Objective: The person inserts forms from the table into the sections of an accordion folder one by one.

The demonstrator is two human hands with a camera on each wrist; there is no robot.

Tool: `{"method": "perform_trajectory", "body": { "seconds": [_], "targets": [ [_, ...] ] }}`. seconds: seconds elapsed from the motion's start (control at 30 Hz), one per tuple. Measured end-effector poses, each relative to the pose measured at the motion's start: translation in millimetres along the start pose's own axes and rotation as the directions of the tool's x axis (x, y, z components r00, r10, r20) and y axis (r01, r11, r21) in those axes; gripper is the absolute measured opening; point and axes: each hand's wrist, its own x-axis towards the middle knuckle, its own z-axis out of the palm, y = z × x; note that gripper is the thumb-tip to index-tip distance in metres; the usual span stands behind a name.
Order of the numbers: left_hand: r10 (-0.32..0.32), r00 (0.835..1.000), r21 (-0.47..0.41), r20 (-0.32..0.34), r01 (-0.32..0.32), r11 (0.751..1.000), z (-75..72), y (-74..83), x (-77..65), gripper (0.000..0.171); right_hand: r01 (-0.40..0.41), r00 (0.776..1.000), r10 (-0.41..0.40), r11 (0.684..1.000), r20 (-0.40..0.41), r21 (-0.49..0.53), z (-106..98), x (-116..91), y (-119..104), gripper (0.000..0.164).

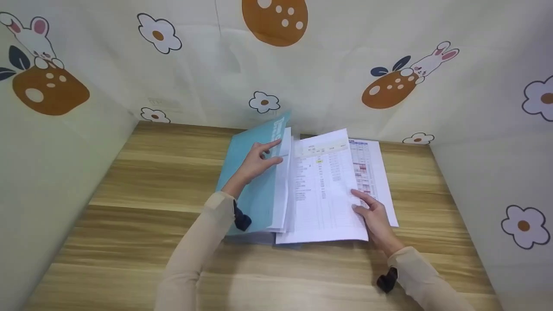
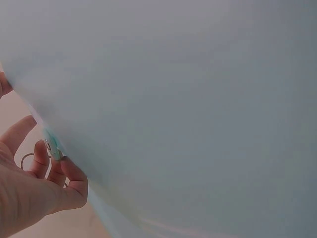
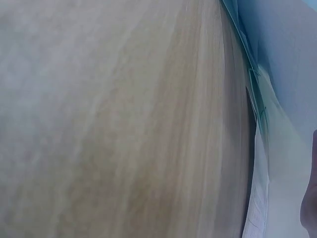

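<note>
A teal folder [image 1: 255, 181] with pale lettering lies open, its front cover raised and slanting over white pages. My left hand [image 1: 255, 162] holds the cover and inner sheets at their free edge, index finger and thumb stretched across it. In the left wrist view, curled fingers [image 2: 74, 181] meet the edge of a large bluish sheet [image 2: 188, 109]. My right hand [image 1: 376, 218] pinches the right edge of a printed sheet of paper [image 1: 324, 185] with a table of figures. Beneath this sheet, another printed page [image 1: 384, 181] with coloured cells shows at the right.
The folder rests on a wood-grain table [image 1: 151, 185], near its back edge. A cream curtain [image 1: 332, 65] printed with flowers, rabbits and orange fruit encloses the back and sides. Black wrist cameras [image 1: 242, 218] sit at both sleeves.
</note>
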Motion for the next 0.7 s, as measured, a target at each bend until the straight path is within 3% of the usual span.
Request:
{"method": "perform_trajectory", "body": {
  "seconds": [0.13,0.43,0.7],
  "targets": [
    [-0.02,1.0,0.01,0.005,0.02,1.0,-0.6,0.4,-0.9,0.054,-0.009,1.0,0.01,1.0,0.008,-0.027,5,4,-2,0.041],
    [-0.051,0.999,0.01,0.011,0.051,0.999,0.6,1.9,-2.4,0.054,-0.079,0.996,0.08,0.996,-0.026,0.032,9,15,-7,0.042],
    [-0.078,0.997,0.02,0.004,0.078,0.997,1.3,2.4,-2.8,0.055,-0.047,0.997,0.05,0.997,-0.052,0.066,17,18,-3,0.043]
  ]
}}
